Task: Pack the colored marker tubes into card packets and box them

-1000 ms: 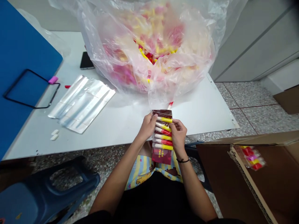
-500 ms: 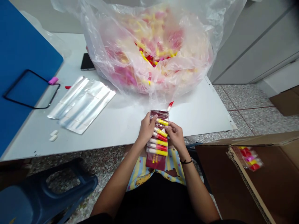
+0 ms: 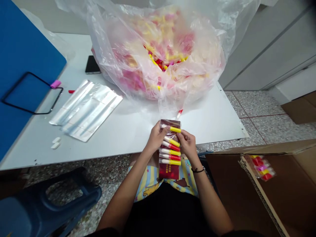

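Over my lap I see a clear plastic packet [image 3: 170, 168] with a dark red backing. Several small white tubes with yellow or red caps [image 3: 174, 152] lie in a column across it. My left hand [image 3: 157, 136] is closed on the packet's upper left side, its thumb over the white end of the top yellow-capped tube [image 3: 175, 129]. On the right side, my right hand [image 3: 187, 141] pinches the packet's edge just below that yellow cap. Its fingertips are partly hidden. A loose red-and-white tube [image 3: 179, 114] lies on the table just beyond the packet.
A big clear bag [image 3: 158, 79] of coloured tubes fills the table's back. Flat clear sleeves [image 3: 86, 112], a phone [image 3: 92, 65] and two small white pieces [image 3: 56, 143] lie left. A cardboard box [image 3: 229, 184] with a filled packet [image 3: 262, 168] stands right, a blue stool [image 3: 61, 197] lower left.
The packet and both hands have shifted slightly to the right in view. The top yellow-capped tube now sits more level, with a wider gap below it.
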The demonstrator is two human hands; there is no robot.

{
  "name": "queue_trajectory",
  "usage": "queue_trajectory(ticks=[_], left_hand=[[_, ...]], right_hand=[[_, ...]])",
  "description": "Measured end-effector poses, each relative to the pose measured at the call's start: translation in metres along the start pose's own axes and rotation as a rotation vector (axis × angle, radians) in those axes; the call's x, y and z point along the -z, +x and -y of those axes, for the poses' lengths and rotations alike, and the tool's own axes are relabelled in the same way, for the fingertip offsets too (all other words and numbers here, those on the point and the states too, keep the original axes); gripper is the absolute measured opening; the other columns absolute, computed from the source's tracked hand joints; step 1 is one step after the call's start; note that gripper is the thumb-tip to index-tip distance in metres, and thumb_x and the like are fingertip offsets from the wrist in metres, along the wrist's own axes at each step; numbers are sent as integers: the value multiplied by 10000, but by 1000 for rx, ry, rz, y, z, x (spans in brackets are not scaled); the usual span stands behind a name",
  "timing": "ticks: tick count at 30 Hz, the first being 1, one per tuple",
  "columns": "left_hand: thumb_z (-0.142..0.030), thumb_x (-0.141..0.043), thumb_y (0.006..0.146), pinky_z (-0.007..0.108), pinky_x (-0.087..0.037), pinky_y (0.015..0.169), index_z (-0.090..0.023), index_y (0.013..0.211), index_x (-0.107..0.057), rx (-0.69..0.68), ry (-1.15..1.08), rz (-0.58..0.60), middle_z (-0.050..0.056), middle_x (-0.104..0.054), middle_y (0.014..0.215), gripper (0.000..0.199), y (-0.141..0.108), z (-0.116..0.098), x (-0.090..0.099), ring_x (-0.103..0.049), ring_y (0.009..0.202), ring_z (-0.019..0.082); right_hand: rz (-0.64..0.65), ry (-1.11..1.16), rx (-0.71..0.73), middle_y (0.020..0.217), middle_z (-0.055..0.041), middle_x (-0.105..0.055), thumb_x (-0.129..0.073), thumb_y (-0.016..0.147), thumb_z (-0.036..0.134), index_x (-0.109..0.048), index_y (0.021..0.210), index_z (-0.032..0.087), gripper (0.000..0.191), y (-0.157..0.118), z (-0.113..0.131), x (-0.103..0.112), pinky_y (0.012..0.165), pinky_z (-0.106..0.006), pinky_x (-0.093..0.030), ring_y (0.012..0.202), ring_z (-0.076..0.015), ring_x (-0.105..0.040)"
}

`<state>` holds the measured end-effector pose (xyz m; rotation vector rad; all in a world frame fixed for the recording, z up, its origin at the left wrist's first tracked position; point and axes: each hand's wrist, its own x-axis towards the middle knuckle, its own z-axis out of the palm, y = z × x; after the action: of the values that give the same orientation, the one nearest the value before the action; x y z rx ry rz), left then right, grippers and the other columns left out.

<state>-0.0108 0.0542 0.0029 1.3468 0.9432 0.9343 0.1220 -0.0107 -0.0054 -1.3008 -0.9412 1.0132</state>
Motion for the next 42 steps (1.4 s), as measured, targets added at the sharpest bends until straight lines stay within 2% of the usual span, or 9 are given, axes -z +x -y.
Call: queue_trajectory(ticks=[7,11,17,21,26,31,35,39,42], left_hand=[[-469,-534,859,256,-471,768,-155,1007,-585,52,-77,136,57,-672,983,350,-3,-5,-2,-616,872,182],[-497,-561,835,246,-468,734,-153,975,-575,74,-95,141,41,-659,912,372,-1,-7,2,-603,812,169],[-530,-564,821,235,-445,646,-143,851,-589,66,-38,124,11,-622,763,389,0,-3,1,-560,691,141],[-554,-604,775,240,-438,618,-135,841,-619,98,-34,140,19,-636,755,425,4,-3,1,-561,673,146],[-523,-700,689,249,-450,616,-124,840,-654,171,-142,167,32,-667,748,430,8,-4,4,-586,669,154],[-448,-713,696,223,-433,550,-130,818,-667,127,-177,116,6,-649,684,343,10,-6,4,-560,583,118],[-453,-697,708,196,-321,411,-119,754,-649,188,-156,184,-43,-528,513,341,19,-4,8,-417,407,67],[-456,-723,683,211,-363,458,-115,732,-645,224,-169,235,-23,-563,548,353,28,-2,12,-458,445,80],[-470,-682,734,236,-443,597,-128,843,-651,218,-201,217,24,-654,736,360,26,-7,12,-574,614,124]], right_hand=[[-135,54,-9,591,33,-563,-552,762,256,-643,689,189,135,3,1,-1,520,-242,-376,532,-126,-467],[-62,-38,50,627,35,-559,-566,817,352,-646,817,201,170,0,1,-1,510,-236,-381,537,-126,-467],[69,-63,105,925,-17,-681,-553,861,434,-663,1024,223,289,4,0,5,755,-297,-467,821,-186,-599],[3,-108,39,606,24,-576,-533,861,491,-649,769,191,335,6,-2,6,537,-252,-405,544,-132,-481],[-35,-7,-54,486,54,-439,-599,807,489,-517,560,185,400,11,-1,2,453,-236,-299,453,-96,-348],[-6,97,-42,708,18,-618,-603,809,445,-658,822,191,261,26,4,1,564,-243,-411,590,-129,-511],[13,59,-26,660,21,-600,-613,806,445,-646,763,181,270,34,4,5,543,-241,-396,568,-127,-496],[-2,32,-24,634,21,-589,-622,793,444,-639,735,168,282,37,4,5,536,-244,-384,559,-126,-485],[-122,44,-6,601,31,-558,-612,793,442,-603,689,168,293,43,4,0,519,-237,-367,533,-113,-454]])
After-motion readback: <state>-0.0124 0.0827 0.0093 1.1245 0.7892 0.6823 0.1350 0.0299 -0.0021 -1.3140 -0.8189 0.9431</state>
